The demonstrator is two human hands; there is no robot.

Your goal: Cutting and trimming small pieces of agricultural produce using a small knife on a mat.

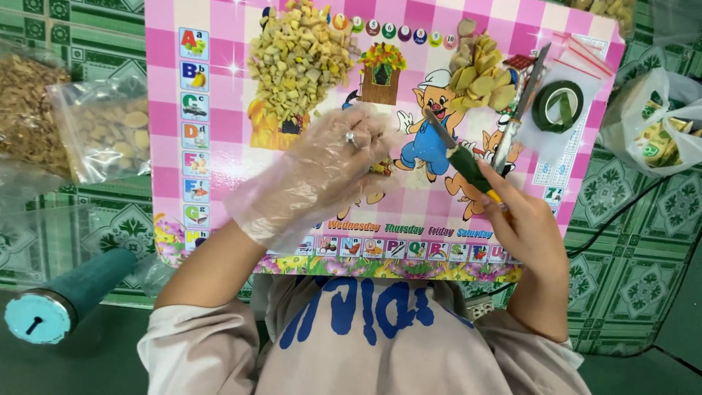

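While the knife (459, 153) sits at centre frame, gripped by the bare right hand (523, 219), the gloved left hand (322, 172) is pinching something hidden; blade should cut away from fingers, over the pink board (219, 44), near the diced pile (300, 58).

Clear zip bag (102, 135) of tan slices far left. White printed plastic bag (658, 128) far right, open, green-yellow packets inside.

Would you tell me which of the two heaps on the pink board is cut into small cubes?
The left heap, just beyond the gloved left hand, is small cubes; the right heap is larger flat slices.
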